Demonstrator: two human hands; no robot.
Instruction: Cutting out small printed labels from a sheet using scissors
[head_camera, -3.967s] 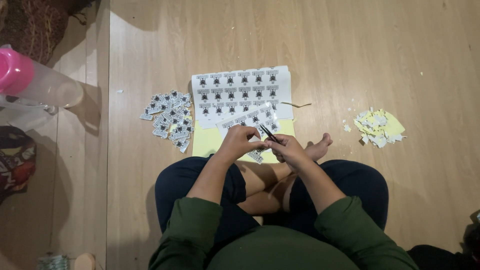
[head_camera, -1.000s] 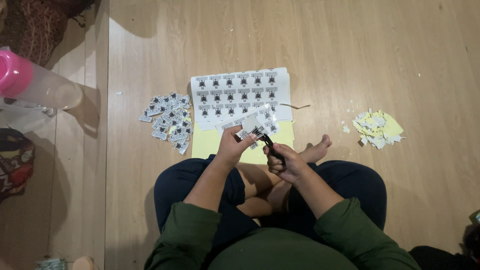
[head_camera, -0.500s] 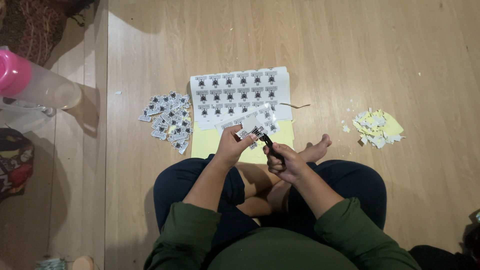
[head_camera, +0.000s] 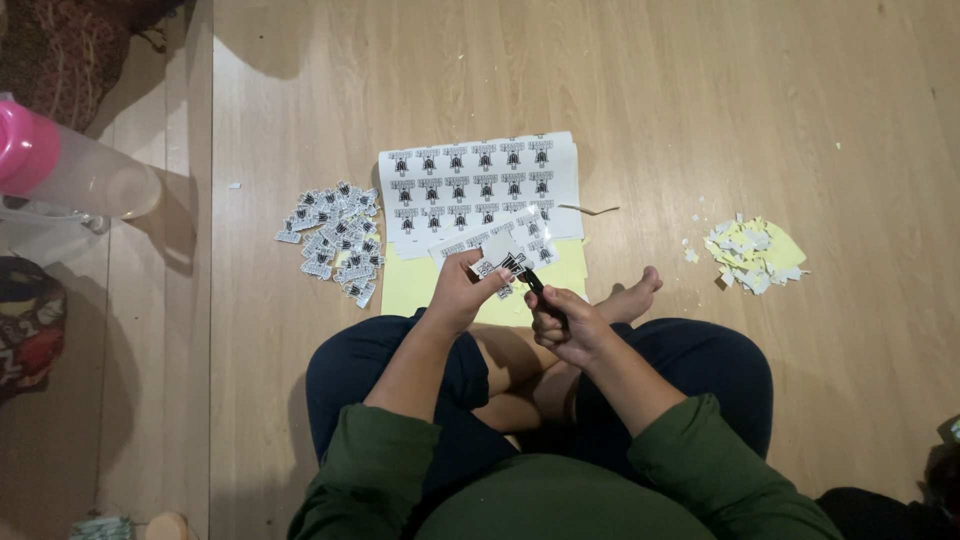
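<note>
I sit cross-legged on a wooden floor. My left hand pinches a small strip of printed white paper with black figures on it. My right hand grips black scissors, whose blades touch the strip's right edge. Just beyond my hands lies a white sheet printed with rows of the same black figures, resting partly on a yellow sheet.
A pile of small cut-out printed pieces lies to the left of the sheets. A heap of yellow and white paper scraps sits at the right. A clear bottle with a pink cap lies at far left. My bare foot is beside the yellow sheet.
Over four seconds the strip was lifted from low over the yellow sheet to higher in my left hand. In the last second the scissors stayed at its edge with little visible movement.
</note>
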